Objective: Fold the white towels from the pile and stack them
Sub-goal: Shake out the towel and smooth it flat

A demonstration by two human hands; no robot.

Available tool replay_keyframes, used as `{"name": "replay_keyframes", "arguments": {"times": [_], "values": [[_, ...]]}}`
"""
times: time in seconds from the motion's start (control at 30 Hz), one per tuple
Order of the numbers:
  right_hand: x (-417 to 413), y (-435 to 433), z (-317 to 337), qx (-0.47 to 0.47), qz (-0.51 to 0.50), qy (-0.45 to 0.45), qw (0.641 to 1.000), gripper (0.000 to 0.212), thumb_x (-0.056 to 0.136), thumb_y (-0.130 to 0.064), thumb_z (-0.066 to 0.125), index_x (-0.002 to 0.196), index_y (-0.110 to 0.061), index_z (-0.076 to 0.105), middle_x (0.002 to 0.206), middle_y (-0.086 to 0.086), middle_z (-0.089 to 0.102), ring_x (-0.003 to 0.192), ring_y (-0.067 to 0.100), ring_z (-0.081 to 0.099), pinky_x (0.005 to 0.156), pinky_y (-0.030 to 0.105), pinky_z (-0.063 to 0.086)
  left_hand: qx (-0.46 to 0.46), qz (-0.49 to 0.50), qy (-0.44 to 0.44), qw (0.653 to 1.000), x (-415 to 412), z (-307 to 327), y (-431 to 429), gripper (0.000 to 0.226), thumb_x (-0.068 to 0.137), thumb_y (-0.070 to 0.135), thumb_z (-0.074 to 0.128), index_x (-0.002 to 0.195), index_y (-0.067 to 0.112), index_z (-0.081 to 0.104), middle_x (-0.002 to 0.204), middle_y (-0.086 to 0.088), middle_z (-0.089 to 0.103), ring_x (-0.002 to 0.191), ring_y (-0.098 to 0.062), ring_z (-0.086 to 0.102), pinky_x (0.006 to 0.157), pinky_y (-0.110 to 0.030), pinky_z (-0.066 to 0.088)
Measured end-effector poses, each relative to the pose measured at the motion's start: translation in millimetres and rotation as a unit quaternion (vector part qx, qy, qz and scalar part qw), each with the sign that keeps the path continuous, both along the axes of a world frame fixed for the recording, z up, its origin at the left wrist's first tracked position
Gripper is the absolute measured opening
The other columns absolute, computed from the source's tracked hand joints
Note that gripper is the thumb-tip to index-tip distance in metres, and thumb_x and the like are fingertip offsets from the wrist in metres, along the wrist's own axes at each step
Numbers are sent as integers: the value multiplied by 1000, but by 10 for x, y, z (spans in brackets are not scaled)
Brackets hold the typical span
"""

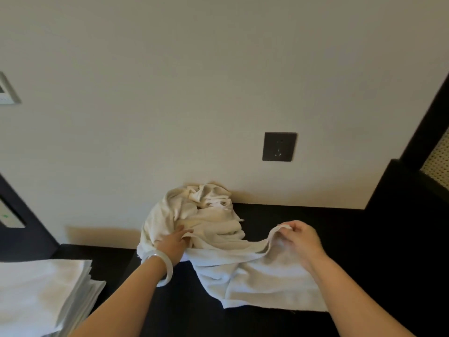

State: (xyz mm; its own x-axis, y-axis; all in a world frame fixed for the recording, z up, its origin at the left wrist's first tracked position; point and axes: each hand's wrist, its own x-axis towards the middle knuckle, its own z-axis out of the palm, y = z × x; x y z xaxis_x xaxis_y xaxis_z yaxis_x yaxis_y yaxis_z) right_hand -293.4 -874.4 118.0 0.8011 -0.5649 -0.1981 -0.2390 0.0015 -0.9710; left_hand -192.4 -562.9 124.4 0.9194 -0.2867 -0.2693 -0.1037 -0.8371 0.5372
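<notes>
A: White cotton, heaped in a crumpled pile (194,215) at centre frame; pushed up against the cream wall, on the black tabletop (352,239).

B: And the left hand (173,245)?

A: Down at the pile's near left edge; fingers curled into the cloth, gripping what looks like the left end of a loose towel (255,276); pale bangle (159,266) round the wrist.

B: Right hand (301,239)?

A: Right of centre, lifted a little off the tabletop; thumb and fingertips pinched on the towel's other upper corner; remaining fingers curled.

B: Whereabouts of that loose towel?

A: Rumpled across the tabletop from lower centre towards lower right; upper edge sagging between the two hands; touching the pile's near side.

B: Folded ones?

A: Lower left of the frame, in a flat squared stack (41,293); well apart from the pile.

B: Anything on the wall?

A: Dark socket plate (279,146), above and right of the pile; grey-framed panel (6,91) at the left edge, partly cut off.
</notes>
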Motion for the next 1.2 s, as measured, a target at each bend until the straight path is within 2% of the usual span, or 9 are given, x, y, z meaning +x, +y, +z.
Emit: {"name": "replay_keyframes", "arguments": {"times": [0.1,0.2,0.27,0.4,0.47,0.6,0.73,0.87,1.2], "values": [[-29,-275,238,16,-21,-51,998,11,92,6,60,91,-3,67,88,15,67,75,17,69,68,26,58,-87,51,-3,995,27,230,16,32,105,18,38,131,19,57,129,-10,60,113,-25,55,97,-30,41],[-149,-622,561,-9,-25,-73,997,10,90,6,63,89,-4,66,70,6,62,47,2,60,43,13,44,-139,40,-26,989,31,616,-67,23,100,21,48,105,21,71,88,-8,72,74,-17,66,64,-24,50],[-224,-804,823,-31,-18,-86,996,7,89,5,64,93,0,67,64,6,62,44,3,57,41,14,41,-183,25,-40,982,74,978,-196,20,96,14,55,91,20,73,74,-15,72,58,-19,66,50,-25,50],[-290,-1022,1485,-49,-20,-147,988,8,87,9,63,87,1,64,63,7,69,52,11,68,50,17,54,-268,30,-103,957,333,1864,-519,23,91,-3,57,88,12,74,73,-21,70,45,-18,61,41,-20,44],[-307,-1084,1778,-75,-15,-161,984,8,86,11,65,87,2,63,64,13,69,52,15,69,50,19,55,-306,28,-96,947,449,2252,-638,23,89,-10,57,85,6,73,69,-19,67,46,-18,64,45,-21,51],[-434,-1165,2114,-128,21,-114,985,17,85,7,70,101,7,62,73,24,71,58,23,71,53,23,57,-220,-1,-54,974,546,2643,-682,15,81,-13,67,84,0,73,73,-15,71,68,-28,72,69,-31,61],[-588,-1173,2325,-141,54,-96,984,17,83,7,71,97,11,64,69,20,70,57,23,70,47,24,55,-181,-24,-12,983,525,2833,-597,19,80,-13,67,83,4,76,73,-14,72,62,-22,72,56,-24,58],[-676,-1105,2427,-150,72,-89,982,12,83,8,70,93,11,63,63,16,66,51,19,66,38,22,45,-175,-43,18,983,465,2850,-505,21,83,-9,66,83,8,78,79,-14,73,69,-22,71,64,-27,61],[-546,-1056,2260,-70,33,-85,993,16,86,6,68,102,2,67,81,23,73,72,29,74,57,27,60,-307,27,136,941,500,2672,-440,18,82,-18,62,88,-7,75,85,-23,73,69,-25,72,58,-29,61]]}}
